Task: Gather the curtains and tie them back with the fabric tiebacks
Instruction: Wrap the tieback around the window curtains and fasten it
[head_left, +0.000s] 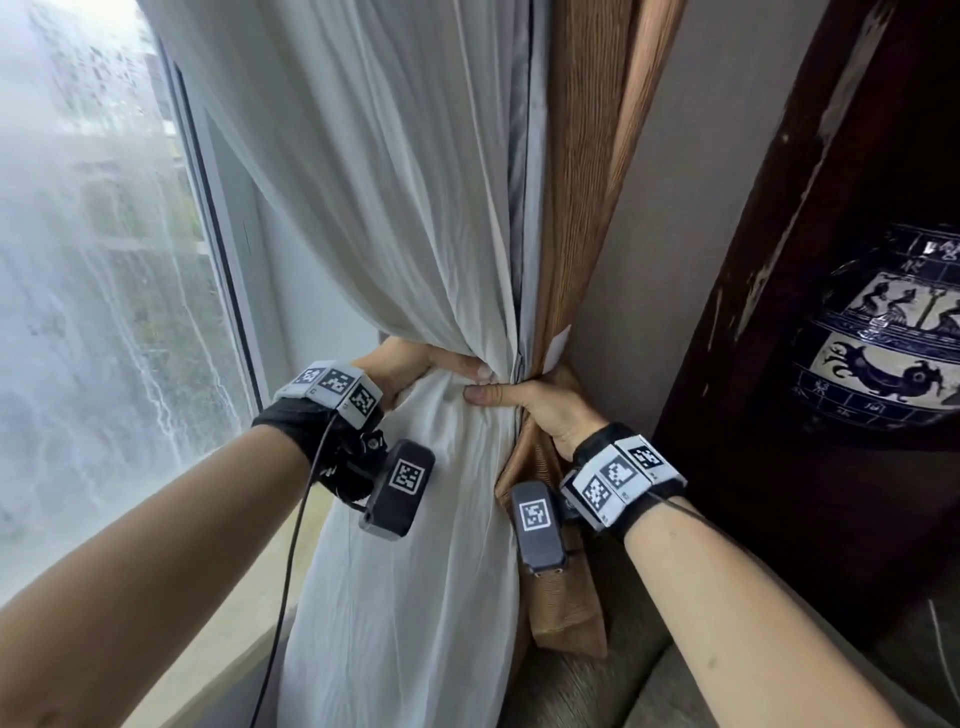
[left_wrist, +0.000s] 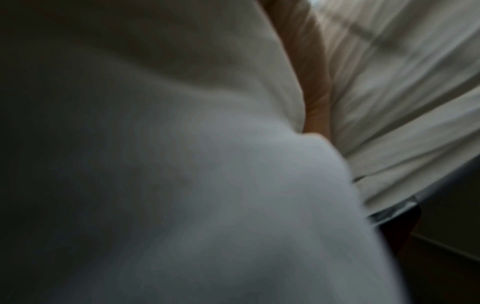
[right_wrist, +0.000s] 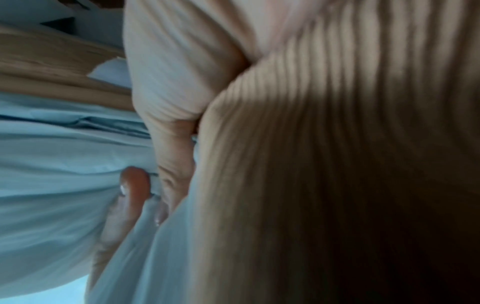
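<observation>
A white sheer curtain and a brown ribbed curtain hang bunched together in the head view. My left hand grips the bundle from the left, thumb across the white cloth. From the right, my right hand grips the same waist, its thumb just below the left thumb. A brown strip with a white tab, apparently the tieback, lies against the bundle above my right hand. White cloth fills the left wrist view. The right wrist view shows brown ribbed fabric against my palm; my fingers are hidden behind the curtains.
A large window with a pale sill lies to the left. A dark wooden cabinet holding a blue-and-white vase stands close on the right. A grey wall is behind the curtains, and upholstery lies below.
</observation>
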